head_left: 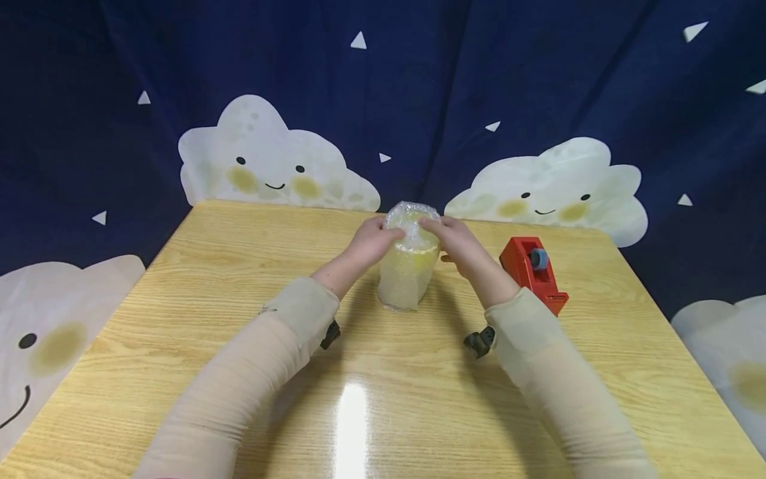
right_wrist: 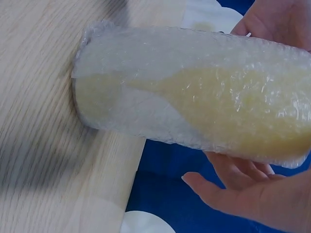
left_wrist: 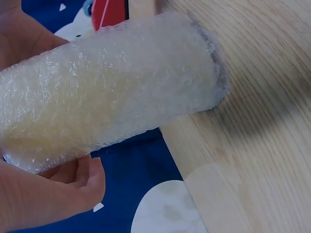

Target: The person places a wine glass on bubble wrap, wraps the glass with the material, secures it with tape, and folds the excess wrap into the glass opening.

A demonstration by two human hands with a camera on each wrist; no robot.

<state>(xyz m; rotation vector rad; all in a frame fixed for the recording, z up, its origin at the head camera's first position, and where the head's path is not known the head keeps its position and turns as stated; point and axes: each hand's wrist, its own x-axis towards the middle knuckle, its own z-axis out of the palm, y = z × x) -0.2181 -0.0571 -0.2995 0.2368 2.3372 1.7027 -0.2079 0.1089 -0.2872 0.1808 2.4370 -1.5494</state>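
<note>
A roughly cylindrical bundle in clear bubble wrap (head_left: 408,273), pale yellow showing through, stands upright near the table's far middle, its lower end right at the tabletop. My left hand (head_left: 372,241) holds its upper end from the left, the thumb over the top rim. From the other side my right hand (head_left: 456,239) grips the same end, its thumb also laid on the top. In the left wrist view the left fingers (left_wrist: 90,177) curl behind the bundle (left_wrist: 112,87). The right wrist view shows the right fingers (right_wrist: 233,177) beneath the wrapped side. What the wrap contains is hidden.
A red tape dispenser (head_left: 532,274) with a blue roll stands on the wooden table (head_left: 251,279), just right of my right forearm. Behind the table's far edge hangs a dark blue curtain (head_left: 413,86) with cloud prints. Black wrist cameras (head_left: 480,342) hang under both sleeves.
</note>
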